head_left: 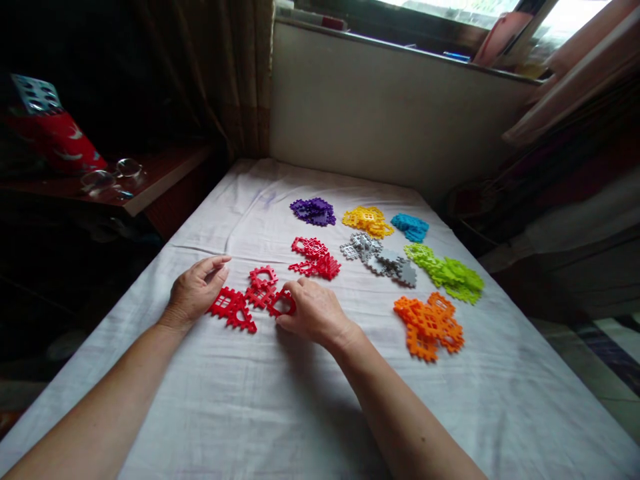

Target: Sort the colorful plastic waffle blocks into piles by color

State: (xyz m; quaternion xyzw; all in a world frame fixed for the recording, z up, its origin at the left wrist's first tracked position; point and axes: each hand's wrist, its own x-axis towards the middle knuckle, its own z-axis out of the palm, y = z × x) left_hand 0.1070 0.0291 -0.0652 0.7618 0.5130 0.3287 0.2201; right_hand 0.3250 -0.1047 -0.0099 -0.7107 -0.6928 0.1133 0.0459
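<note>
Seven heaps of toothed plastic pieces lie on a pale sheet (240, 400), sorted by colour. At the back are a purple heap (313, 211), a yellow heap (369, 221) and a blue heap (410, 227); nearer come a red heap (325, 265), a grey heap (395, 265) and a lime-green heap (453, 277), with an orange heap (430, 323) well to the right of the hands. To the left, a dark wooden stand (170, 173) carries eyeglasses (99, 180) and a red patterned holder (67, 143). A curtain (245, 100) hangs behind, and cloth hangs at the right. Nothing blocks the space between the hands except loose red pieces (261, 295), just in front of the red heap.

The right hand (313, 308) reaches in from the right, wrist low, thumb and fingers pinched on the edge of a red ring piece (283, 304) beside those loose pieces. The left hand (197, 290) is loosely curved, fingers together and thumb a little apart, next to red joined pieces (233, 310); its palm side is hidden, so whether it touches them I cannot quite tell.
</note>
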